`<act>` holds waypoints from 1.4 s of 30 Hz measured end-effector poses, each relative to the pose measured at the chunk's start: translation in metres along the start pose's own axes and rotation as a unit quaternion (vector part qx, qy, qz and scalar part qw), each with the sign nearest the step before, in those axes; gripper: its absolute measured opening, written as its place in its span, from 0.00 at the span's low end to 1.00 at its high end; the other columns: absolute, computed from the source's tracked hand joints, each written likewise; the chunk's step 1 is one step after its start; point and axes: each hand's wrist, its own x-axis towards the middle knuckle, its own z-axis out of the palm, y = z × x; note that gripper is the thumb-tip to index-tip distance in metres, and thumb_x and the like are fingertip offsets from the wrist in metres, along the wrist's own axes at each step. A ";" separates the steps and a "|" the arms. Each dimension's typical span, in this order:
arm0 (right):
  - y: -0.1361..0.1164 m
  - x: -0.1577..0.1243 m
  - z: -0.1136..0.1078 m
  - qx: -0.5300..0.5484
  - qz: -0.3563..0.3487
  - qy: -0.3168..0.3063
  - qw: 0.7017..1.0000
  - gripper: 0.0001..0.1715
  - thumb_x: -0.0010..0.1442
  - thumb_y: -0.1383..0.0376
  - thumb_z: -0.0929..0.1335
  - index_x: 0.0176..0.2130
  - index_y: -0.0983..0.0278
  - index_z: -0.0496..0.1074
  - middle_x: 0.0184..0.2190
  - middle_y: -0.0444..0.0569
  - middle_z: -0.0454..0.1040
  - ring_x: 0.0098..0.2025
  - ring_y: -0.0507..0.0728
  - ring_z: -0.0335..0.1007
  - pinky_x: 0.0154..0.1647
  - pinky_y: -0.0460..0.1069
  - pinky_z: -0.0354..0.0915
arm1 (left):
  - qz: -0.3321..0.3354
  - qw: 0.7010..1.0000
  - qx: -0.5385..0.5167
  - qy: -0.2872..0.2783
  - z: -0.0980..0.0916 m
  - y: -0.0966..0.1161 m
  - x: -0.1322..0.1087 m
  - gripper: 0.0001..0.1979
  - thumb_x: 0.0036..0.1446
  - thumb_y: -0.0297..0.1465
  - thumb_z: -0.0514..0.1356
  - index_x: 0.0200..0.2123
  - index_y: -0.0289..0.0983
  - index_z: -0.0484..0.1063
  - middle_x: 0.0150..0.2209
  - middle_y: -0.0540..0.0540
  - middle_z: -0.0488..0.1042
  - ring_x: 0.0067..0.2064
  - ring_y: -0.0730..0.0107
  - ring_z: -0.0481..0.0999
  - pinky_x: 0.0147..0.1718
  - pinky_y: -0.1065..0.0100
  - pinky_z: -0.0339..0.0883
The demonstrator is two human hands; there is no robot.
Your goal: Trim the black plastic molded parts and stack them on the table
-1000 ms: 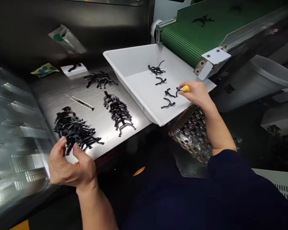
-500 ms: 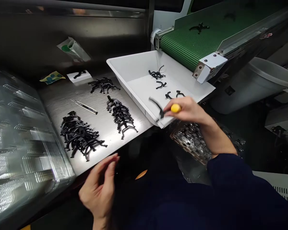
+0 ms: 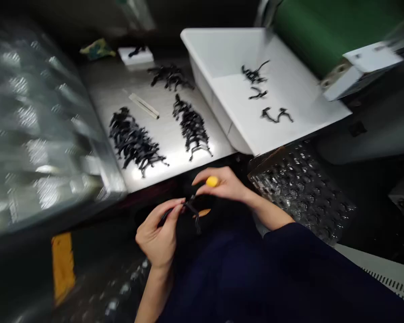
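My left hand [image 3: 159, 237] pinches a black branched plastic part [image 3: 191, 207] in front of my body, below the table edge. Beside it, my right hand [image 3: 228, 185] is closed around a tool with a yellow handle [image 3: 212, 181]; the tool's working end cannot be made out. The right fingertips are close to the part's upper end, and whether they touch it is unclear. On the metal table [image 3: 158, 154] lie a left pile of similar black parts [image 3: 133, 139], a nested row of them [image 3: 192, 123] and a smaller heap [image 3: 171, 76].
A white tray [image 3: 218, 101] holds several loose black parts [image 3: 254, 74] under the end of a green conveyor belt [image 3: 303, 36]. Stacked clear plastic trays [image 3: 43, 130] stand at left. Tweezers [image 3: 144, 106] lie on the table. Clear blister trays [image 3: 299, 188] sit low at right.
My right hand has come from over the white tray to my left hand, bringing a black part. The left fingers now grip that part. The view has shifted and blurred.
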 end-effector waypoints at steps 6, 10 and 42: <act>0.015 -0.002 0.021 0.306 0.104 0.059 0.945 0.23 0.61 0.53 0.69 0.51 0.63 0.71 0.31 0.44 0.70 0.33 0.56 0.69 0.37 0.52 0.71 | 0.077 0.995 0.065 -0.004 -0.002 -0.004 -0.003 0.06 0.60 0.26 0.69 0.40 0.42 0.83 0.37 0.50 0.83 0.37 0.71 0.83 0.38 0.71 0.79; 0.006 -0.012 0.035 0.179 0.048 0.093 0.978 0.20 0.66 0.57 0.69 0.55 0.61 0.69 0.42 0.50 0.77 0.45 0.59 0.74 0.50 0.56 0.73 | 0.101 0.991 0.086 -0.014 -0.002 -0.002 -0.001 0.06 0.60 0.24 0.68 0.40 0.41 0.82 0.37 0.50 0.84 0.36 0.71 0.83 0.38 0.71 0.79; 0.015 -0.014 0.021 -0.083 -0.066 -0.006 0.994 0.16 0.73 0.59 0.65 0.55 0.63 0.71 0.47 0.54 0.81 0.50 0.59 0.78 0.54 0.54 0.75 | 0.404 0.880 0.214 -0.128 -0.007 -0.005 0.002 0.15 0.64 0.18 0.57 0.51 0.34 0.75 0.39 0.42 0.84 0.39 0.67 0.86 0.39 0.75 0.79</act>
